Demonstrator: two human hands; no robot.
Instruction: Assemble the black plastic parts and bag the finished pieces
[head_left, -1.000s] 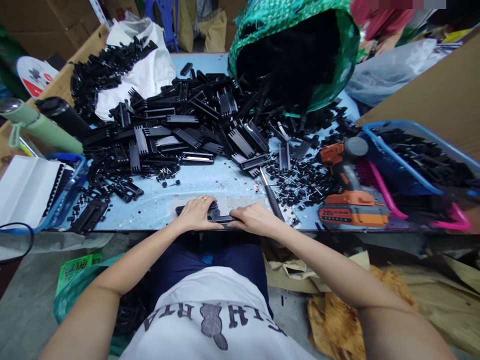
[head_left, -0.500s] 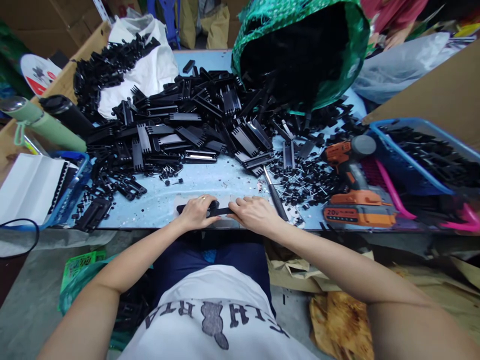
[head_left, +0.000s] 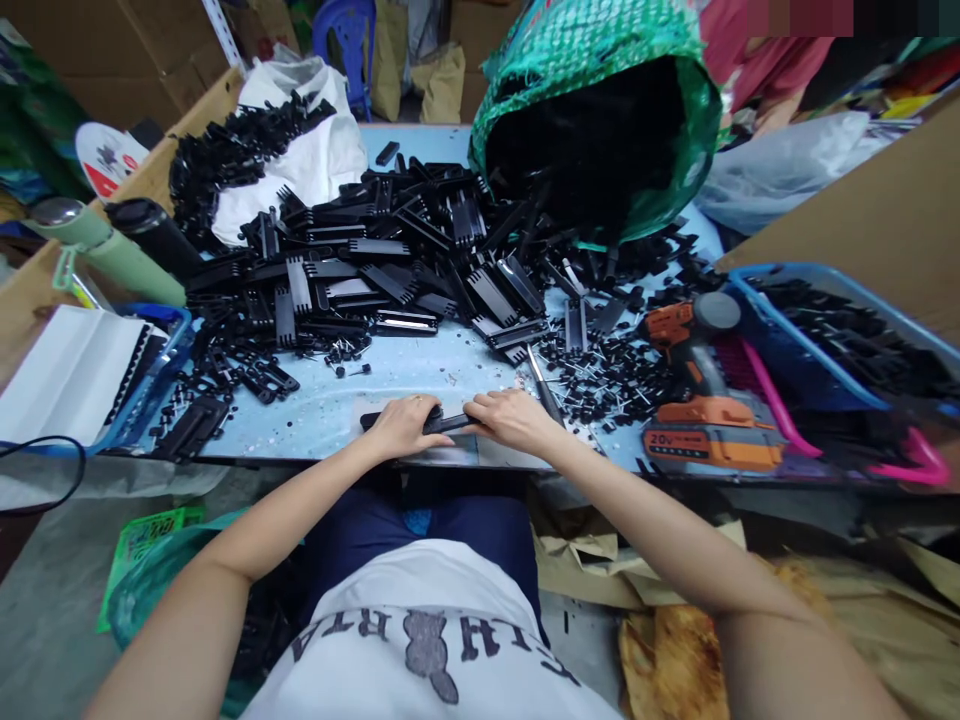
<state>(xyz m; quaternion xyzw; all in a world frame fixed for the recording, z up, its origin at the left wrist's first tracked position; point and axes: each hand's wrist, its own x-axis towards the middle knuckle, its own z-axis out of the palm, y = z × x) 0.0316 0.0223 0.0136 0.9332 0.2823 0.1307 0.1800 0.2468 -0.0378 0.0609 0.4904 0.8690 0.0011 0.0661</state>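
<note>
At the table's front edge my left hand [head_left: 407, 427] is closed over a long black plastic part [head_left: 448, 423], whose left end pokes out past my fingers. My right hand [head_left: 512, 418] pinches the other end of what looks like the same part; my fingers hide the join, so I cannot tell if it is one piece or two. A screwdriver with a black handle [head_left: 549, 398] lies just beyond my right hand. Behind both hands spreads a heap of black toothed plastic pieces [head_left: 390, 265]. Small black-headed pins [head_left: 611, 365] lie scattered to the right.
An orange cordless drill [head_left: 701, 390] stands at the right, beside a blue basket [head_left: 814, 345] of black parts. A green woven sack [head_left: 592, 60] gapes open at the back. On the left are a green bottle [head_left: 124, 258] and a blue tray [head_left: 142, 405]. A person's red sleeve [head_left: 780, 70] shows behind.
The camera view has shifted slightly. Both hands stay on the black part, and its right end now appears tilted up a little in my right hand.
</note>
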